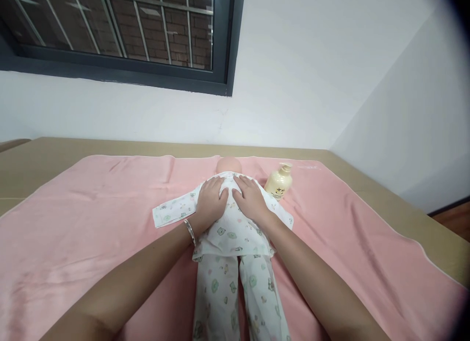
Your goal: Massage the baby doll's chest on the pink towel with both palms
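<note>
A baby doll lies on a pink blanket, its bare head towards the wall. It wears a white printed top and matching trousers. My left hand rests flat on the left side of the top near the shoulder, fingers stretched out. On the opposite side my right hand lies flat in the same way, its thumb towards the middle. Neither hand grips anything. The left sleeve is spread out sideways; part of the right sleeve is behind my right hand. The doll's face is not visible.
A cream pump bottle stands to the right of the doll's shoulder. The pink blanket covers most of a tan surface, which meets a white wall. A dark-framed window with bars is up at the left.
</note>
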Demonstrator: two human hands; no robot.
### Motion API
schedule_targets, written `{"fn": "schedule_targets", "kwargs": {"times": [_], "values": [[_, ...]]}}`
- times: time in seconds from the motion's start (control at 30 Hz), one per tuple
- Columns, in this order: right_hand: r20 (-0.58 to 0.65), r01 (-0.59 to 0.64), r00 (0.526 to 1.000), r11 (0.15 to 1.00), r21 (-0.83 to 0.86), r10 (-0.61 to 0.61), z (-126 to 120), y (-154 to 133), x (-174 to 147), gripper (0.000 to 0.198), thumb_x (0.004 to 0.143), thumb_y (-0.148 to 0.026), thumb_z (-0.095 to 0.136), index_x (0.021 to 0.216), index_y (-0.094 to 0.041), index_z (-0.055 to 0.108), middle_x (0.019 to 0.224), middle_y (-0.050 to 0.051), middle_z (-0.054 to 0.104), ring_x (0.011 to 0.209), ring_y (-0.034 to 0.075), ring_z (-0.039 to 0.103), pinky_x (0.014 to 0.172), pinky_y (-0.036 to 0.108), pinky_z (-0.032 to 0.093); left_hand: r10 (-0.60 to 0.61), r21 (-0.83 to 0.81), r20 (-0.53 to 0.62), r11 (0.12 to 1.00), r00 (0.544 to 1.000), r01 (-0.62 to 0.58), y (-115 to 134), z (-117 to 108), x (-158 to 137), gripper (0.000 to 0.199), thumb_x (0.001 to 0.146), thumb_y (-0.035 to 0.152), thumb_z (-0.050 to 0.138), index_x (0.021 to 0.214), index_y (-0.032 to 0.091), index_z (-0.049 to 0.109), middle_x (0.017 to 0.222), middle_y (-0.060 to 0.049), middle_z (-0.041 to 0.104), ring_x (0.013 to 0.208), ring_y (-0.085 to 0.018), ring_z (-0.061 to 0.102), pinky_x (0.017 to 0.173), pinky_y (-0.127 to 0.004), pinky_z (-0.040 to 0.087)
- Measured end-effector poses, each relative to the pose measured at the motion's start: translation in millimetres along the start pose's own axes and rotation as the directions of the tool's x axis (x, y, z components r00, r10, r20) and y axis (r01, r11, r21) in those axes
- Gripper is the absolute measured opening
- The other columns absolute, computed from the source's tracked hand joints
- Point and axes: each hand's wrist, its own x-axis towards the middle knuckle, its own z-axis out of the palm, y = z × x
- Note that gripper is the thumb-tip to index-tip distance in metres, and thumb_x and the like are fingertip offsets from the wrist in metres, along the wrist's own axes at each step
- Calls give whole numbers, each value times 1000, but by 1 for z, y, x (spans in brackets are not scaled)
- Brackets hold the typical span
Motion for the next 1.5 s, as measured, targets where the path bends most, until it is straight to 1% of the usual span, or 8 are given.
{"fn": "schedule_targets", "kwargs": {"times": [0.33, 0.53, 0.73, 0.9, 1.13, 1.3, 1.43, 1.5], "values": [[-3, -7, 1000, 1000, 17, 7, -3, -2, -1, 48, 96, -35, 37, 139, -18, 47, 144, 10, 47, 136, 25, 37, 115, 45, 23, -30, -17, 15, 999, 999, 30, 0, 0, -1, 38, 92, 29, 41, 124, 17, 57, 130, -9, 61, 124, -27, 51, 110, -48, 36], [-14, 3, 1000, 1000, 19, -3, -1, 0, -1, 47, 96, -35, 36, 139, -19, 47, 144, 9, 47, 135, 25, 38, 114, 46, 24, -27, -21, 5, 999, 1000, 27, 0, 0, -1, 37, 92, 29, 41, 123, 19, 58, 129, -8, 61, 123, -26, 52, 110, -48, 37], [-15, 9, 1000, 1000, 12, -9, -1, 0, 0, 47, 96, -36, 38, 139, -19, 47, 143, 9, 48, 135, 25, 38, 114, 46, 23, -22, -30, -8, 999, 1000, 22, 0, 0, 0, 35, 91, 28, 42, 120, 18, 59, 127, -9, 63, 121, -26, 54, 108, -47, 40], [0, -15, 1000, 1000, -5, 15, -3, -3, -2, 49, 96, -35, 36, 141, -18, 45, 144, 11, 46, 137, 27, 36, 114, 47, 23, -37, -66, -12, 997, 999, 36, 2, -3, -1, 34, 91, 27, 43, 119, 18, 60, 125, -8, 64, 118, -25, 55, 107, -46, 40], [-7, -28, 1000, 998, -56, 28, -3, -4, -2, 49, 95, -36, 39, 139, -18, 47, 141, 12, 50, 134, 28, 39, 113, 47, 25, -75, 13, -32, 997, 997, 76, 4, -2, -2, 34, 89, 28, 45, 118, 16, 59, 120, -11, 64, 115, -29, 56, 103, -47, 42], [-1, 20, 1000, 999, -42, -20, -1, 2, 0, 48, 95, -35, 40, 139, -17, 48, 140, 12, 51, 133, 27, 41, 113, 46, 26, -32, -6, 53, 999, 998, 33, 0, -2, 1, 39, 89, 27, 43, 124, 15, 56, 129, -12, 60, 121, -28, 52, 107, -47, 38], [-30, 106, 994, 994, -22, -107, 1, 8, 1, 47, 93, -29, 41, 138, -16, 49, 142, 12, 49, 133, 26, 42, 112, 47, 28, 30, -59, 55, 998, 998, -27, -1, -5, 3, 40, 89, 23, 39, 125, 16, 55, 130, -10, 60, 122, -25, 51, 109, -46, 37], [-59, 167, 984, 986, 7, -166, 1, 9, 1, 45, 92, -24, 41, 135, -17, 52, 140, 10, 51, 130, 25, 45, 110, 45, 32, 76, -83, 51, 994, 996, -71, -2, -6, 2, 40, 89, 20, 37, 126, 16, 54, 131, -9, 59, 123, -23, 51, 109, -45, 36]]}}
